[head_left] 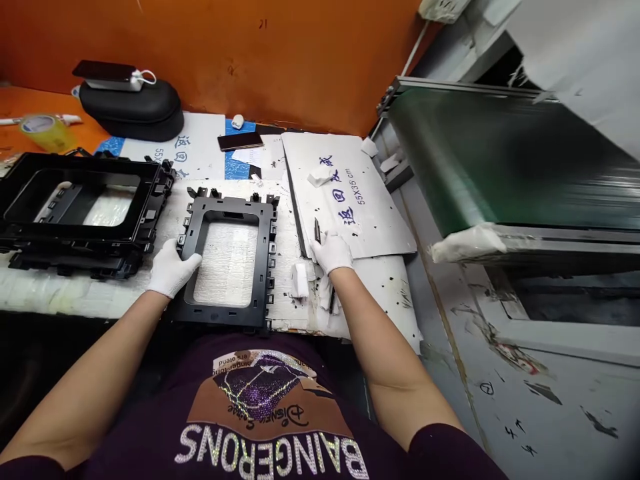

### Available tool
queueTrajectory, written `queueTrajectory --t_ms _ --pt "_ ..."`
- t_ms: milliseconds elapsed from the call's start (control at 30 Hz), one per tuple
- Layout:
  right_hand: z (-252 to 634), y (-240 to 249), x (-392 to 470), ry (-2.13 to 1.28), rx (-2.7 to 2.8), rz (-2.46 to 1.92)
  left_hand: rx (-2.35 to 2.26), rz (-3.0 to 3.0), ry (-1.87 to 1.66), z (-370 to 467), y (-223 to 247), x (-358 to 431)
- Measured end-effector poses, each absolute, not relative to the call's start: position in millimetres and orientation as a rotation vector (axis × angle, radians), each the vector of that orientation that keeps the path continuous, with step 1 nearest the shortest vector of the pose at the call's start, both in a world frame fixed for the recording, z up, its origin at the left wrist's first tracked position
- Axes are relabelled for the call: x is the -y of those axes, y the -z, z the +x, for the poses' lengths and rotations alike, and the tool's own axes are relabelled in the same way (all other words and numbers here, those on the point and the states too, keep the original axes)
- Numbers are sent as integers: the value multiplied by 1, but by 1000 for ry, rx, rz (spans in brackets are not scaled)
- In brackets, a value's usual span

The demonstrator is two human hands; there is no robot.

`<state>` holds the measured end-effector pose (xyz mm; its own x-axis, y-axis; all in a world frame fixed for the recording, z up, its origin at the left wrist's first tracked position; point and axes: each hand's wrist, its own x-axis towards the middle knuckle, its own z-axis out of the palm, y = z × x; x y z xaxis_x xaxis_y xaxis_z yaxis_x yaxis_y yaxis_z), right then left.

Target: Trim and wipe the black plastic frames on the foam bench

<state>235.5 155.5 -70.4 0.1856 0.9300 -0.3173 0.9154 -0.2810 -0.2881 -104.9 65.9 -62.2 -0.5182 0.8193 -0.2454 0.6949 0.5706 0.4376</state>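
A black rectangular plastic frame (pixel 263 263) with clips along its edges lies flat on the white-covered bench before me. My left hand (pixel 173 268), in a white glove, grips its left side, with the thumb over the inner edge. To the right of the frame, my right hand (pixel 332 252), also gloved, holds a small dark knife-like tool (pixel 317 231) that points away from me. This hand is over the near edge of a white foam sheet (pixel 370 227) with blue writing. A white foam block (pixel 300 280) lies between the frame and my right hand.
Stacked black frames (pixel 150 215) lie at the left. Behind them are a black case (pixel 133 110) with a device on top and a tape roll (pixel 47 133). A phone (pixel 240 141) lies at the back. A green conveyor belt (pixel 500 160) runs at the right.
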Motion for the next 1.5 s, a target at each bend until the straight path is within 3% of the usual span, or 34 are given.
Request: queueTrajectory --t_ms 133,267,467,567,833,1500 --pt "248 86 -180 -791 1888 -2301 -2431 1225 -280 -99 59 -66" --pt "271 101 -181 -909 1792 -2063 -2463 1771 -188 -59 50 -68" --pt "256 96 -163 -1221 1470 -1643 -1552 2454 -252 38 64 -73" --pt "237 87 -160 -1173 1666 -1584 -1447 2596 -316 56 76 -70" --pt "210 93 -174 -915 2018 -1527 -1904 2399 -307 51 78 -98" --pt "201 86 -201 -745 2270 -1546 -1793 2173 -129 61 71 -124"
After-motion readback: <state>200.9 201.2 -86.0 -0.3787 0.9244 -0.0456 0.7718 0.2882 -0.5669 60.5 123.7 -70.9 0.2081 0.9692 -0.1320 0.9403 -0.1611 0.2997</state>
